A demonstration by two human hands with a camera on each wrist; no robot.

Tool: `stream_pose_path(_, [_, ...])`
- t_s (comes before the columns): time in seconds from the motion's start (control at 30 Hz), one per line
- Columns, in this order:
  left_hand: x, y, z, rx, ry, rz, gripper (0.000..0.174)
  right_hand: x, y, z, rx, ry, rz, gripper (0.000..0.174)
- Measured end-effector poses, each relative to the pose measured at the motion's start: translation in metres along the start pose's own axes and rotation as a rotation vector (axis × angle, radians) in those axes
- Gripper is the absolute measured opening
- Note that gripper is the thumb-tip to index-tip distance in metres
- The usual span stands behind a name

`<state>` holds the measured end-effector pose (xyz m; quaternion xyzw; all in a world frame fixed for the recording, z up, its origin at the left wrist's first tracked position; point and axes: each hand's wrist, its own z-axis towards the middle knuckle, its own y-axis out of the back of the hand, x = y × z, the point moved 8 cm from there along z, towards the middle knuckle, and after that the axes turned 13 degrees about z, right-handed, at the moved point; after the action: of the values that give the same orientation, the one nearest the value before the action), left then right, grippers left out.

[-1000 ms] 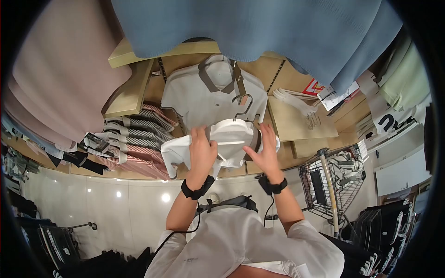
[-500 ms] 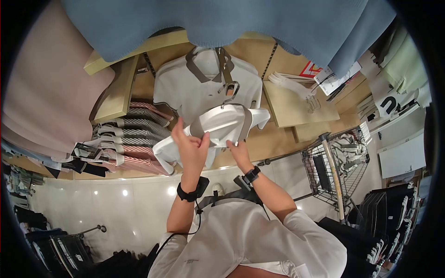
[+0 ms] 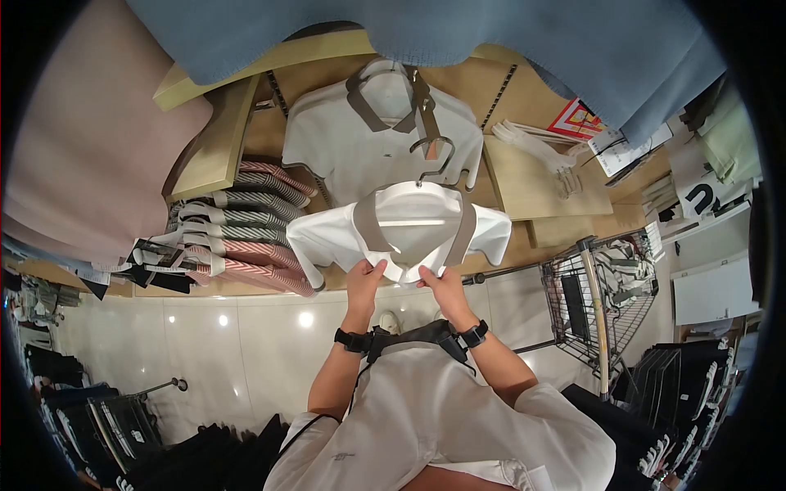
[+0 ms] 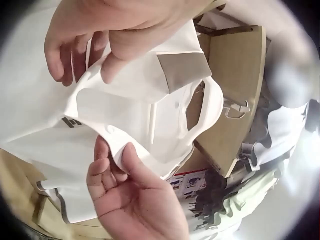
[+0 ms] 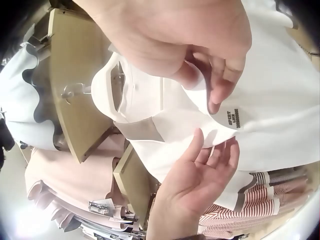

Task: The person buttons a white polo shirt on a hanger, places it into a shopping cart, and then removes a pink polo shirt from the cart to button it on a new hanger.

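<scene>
A white polo shirt (image 3: pixel 323 236) with a grey-brown collar (image 3: pixel 366 222) faces me on a white hanger (image 4: pixel 215 102). Its metal hook (image 3: pixel 439 161) points away from me. My left hand (image 3: pixel 361 286) pinches the left edge of the neck opening between thumb and fingers. On the opposite edge, my right hand (image 3: pixel 446 292) pinches the fabric the same way, as the left wrist view shows. Between them the front gapes, and the hanger's crossbar (image 4: pixel 152 122) shows inside. Small dark lettering (image 5: pixel 233 119) marks the shirt's chest.
Behind hangs a similar pale polo shirt (image 3: pixel 344 131). Striped shirts (image 3: pixel 254 237) hang to the left, and pink garments (image 3: pixel 90 147) further out. Spare white hangers (image 3: pixel 532 143) lie on a wooden shelf (image 3: pixel 557 196) at right. A shopping cart (image 3: pixel 585 299) stands nearby, with blue garments (image 3: pixel 458 29) overhead.
Both hands have come down from the shirt's collar and shoulder area to the front edges of its neck opening. The shirt turned and tilted, then came back to face me squarely.
</scene>
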<state>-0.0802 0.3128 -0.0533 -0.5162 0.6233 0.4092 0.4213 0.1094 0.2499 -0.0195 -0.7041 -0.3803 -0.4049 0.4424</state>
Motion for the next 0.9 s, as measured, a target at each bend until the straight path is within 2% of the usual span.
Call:
stream_pose_path(0.03, [0.005, -0.004, 0.002, 0.05, 0.069, -0.055, 0.025, 0.001, 0.001, -0.001, -0.006, 0.004, 0.001, 0.017])
stream_pose_path(0.23, [-0.007, -0.024, -0.011, 0.136, 0.108, -0.262, 0.021, -0.005, -0.004, -0.004, -0.035, -0.043, 0.069, 0.016])
stream_pose_path(0.5, [-0.006, -0.028, -0.019, 0.107, 0.079, -0.273, 0.018, -0.011, -0.009, -0.004, -0.102, -0.079, 0.065, 0.017])
stream_pose_path(0.7, [-0.012, -0.026, -0.024, 0.062, 0.025, -0.226, 0.016, 0.002, -0.021, -0.012, -0.079, -0.069, 0.082, 0.017])
stream_pose_path(0.9, [-0.013, -0.03, -0.023, 0.075, -0.021, -0.235, 0.018, -0.009, -0.016, -0.008, -0.06, -0.088, 0.109, 0.018])
